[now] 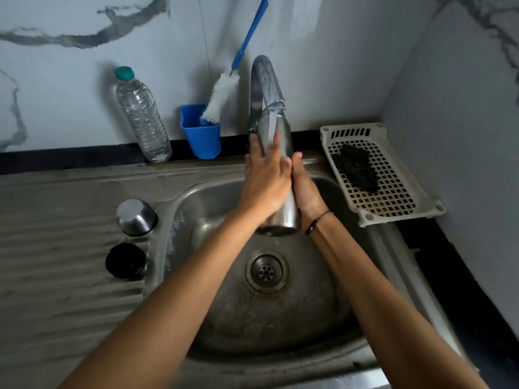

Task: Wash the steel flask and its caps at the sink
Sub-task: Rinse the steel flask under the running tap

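the sink [337,327] is a steel basin with a ribbed drainboard [64,248] on its left side and a round drain [266,270] at its centre. the tap [264,82] arches over the basin and runs water onto the steel flask [280,153]. the flask is held above the basin, tilted, base toward the viewer and upper end under the spout. the left hand [266,175] lies across the flask body with fingers extended flat against the metal. the right hand [307,189] supports the flask from the right side, thumb pressed to the body; whether the remaining fingers wrap round it cannot be determined. a white perforated tray [393,209] sits right of the sink and carries a dark scrubber [356,169]. a clear plastic bottle [140,116] stands at the wall. beside it, a blue cup [202,141] holds a bottle brush [222,96]. the steel cap [136,217] rests on the drainboard, just above the black cap [125,260].
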`<state>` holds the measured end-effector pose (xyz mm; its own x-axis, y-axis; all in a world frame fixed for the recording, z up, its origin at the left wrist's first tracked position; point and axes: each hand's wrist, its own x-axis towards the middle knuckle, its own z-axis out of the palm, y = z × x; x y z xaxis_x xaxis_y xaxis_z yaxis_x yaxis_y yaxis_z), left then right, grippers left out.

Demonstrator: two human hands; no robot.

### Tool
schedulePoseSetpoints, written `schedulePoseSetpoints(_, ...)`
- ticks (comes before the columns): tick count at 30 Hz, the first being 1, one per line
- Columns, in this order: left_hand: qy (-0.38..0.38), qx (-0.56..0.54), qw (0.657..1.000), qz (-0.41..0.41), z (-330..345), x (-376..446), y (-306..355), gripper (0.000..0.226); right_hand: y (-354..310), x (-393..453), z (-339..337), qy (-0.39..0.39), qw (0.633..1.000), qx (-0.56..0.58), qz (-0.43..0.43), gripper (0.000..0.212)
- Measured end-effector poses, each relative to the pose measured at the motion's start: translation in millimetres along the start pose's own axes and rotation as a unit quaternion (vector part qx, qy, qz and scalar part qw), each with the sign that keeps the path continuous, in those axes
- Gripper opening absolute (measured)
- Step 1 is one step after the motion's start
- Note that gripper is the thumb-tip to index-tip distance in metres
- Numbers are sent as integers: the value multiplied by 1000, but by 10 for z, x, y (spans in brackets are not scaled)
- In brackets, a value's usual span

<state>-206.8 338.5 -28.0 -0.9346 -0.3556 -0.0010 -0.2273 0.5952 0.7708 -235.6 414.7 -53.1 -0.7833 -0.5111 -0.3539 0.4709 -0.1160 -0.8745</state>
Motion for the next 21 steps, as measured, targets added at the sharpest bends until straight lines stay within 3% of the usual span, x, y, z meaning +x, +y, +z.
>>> schedulePoseSetpoints(2, 47, -11, 998, -31, -47, 244, 2, 52, 68, -111, -3, 10, 998, -62, 1, 58)
schedulePoseSetpoints(5, 51, -12, 998, -39, -45, 317, -12, 56, 164, -159, -33, 7, 998, -58, 9, 52)
schedulePoseSetpoints(10, 44, 123, 989, 69, 239, -396, -113, 61, 6, -38, -83, 17, 1000, 2, -24, 49)
schedulePoseSetpoints(13, 47, 42, 997, 44, 210, -517, -94, 62, -12, 54, -112, 31, 999, 7, -26, 50)
schedulePoseSetpoints(16, 73, -61, 994, -54, 136, -323, -63, 73, 8, 19, -57, 42, 998, -36, -27, 46)
schedulePoseSetpoints(18, 81, -185, 971, -124, 85, -164, -69, 79, 36, -2, -71, 38, 996, -57, -53, 40)
schedulePoseSetpoints(21, 56, -302, 929, -206, 50, -6, -90, 62, 87, -22, -155, 27, 995, -66, -72, 43)
